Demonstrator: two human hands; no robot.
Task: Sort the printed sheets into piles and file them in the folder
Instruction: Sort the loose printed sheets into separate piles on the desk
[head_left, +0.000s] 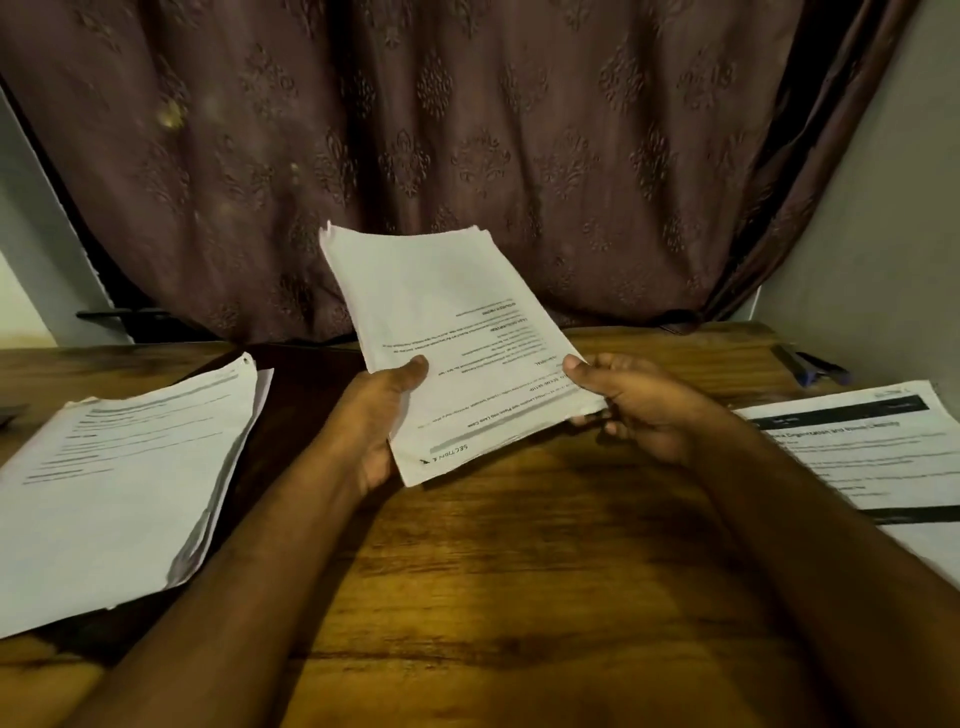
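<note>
Both hands hold one stack of printed sheets (447, 332) up above the wooden table (519, 571). The left hand (376, 415) grips its near left edge, thumb on top. The right hand (634, 405) pinches the near right corner. The print on it is upside down. A pile of sheets (119, 478) lies on the table at the left, over something dark. Another pile (883, 457) lies at the right. A brown curtain (467, 145) hangs behind.

the table (493, 571) is grained wood with a soft sheen. the sheets (457, 343) are matt white paper. the curtain (415, 145) is brown cloth with an embossed pattern.
</note>
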